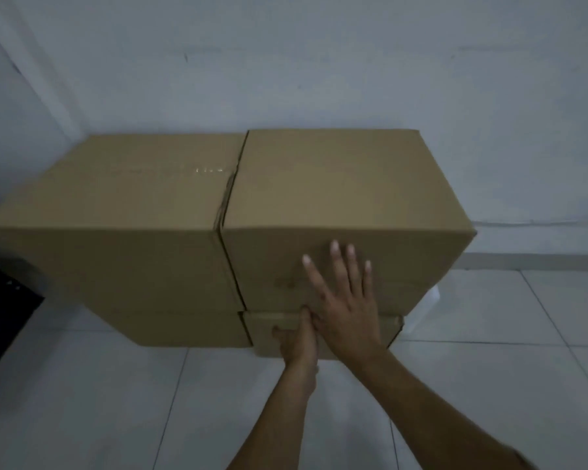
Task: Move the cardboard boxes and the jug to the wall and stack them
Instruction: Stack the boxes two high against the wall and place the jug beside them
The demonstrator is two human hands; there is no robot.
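The brown cardboard boxes [218,232] stood two wide and two high on the pale tiled floor [489,334], their far sides close to the grey-white wall [319,62]; whether they touched it could not be told. The upper right box [336,198] sat on the lower right box [381,327], which stuck out slightly nearer than the one above it, and the upper left box [116,212] rested on the lower left box [184,329], touching its right-hand neighbour along a narrow seam. Just behind the right edge of the stack a small white shape [428,310] showed, possibly the jug, too hidden to be sure. The step in hand looked like the last squaring-up of the right-hand column. The right hand [347,300] lay flat on the near face of the upper right box, fingers straight and spread, pressing toward the wall. The left hand [294,337] was lower, at the top near edge of the lower right box, its fingers seemingly hooked over that edge, though the blur hid the exact hold. Both forearms reached in from the near right, crossing close at the wrists. The next move probably called for an even push to bring the lower box flush, then placing the jug if it remained unstacked. A dark object [4,317] sat at the left edge.
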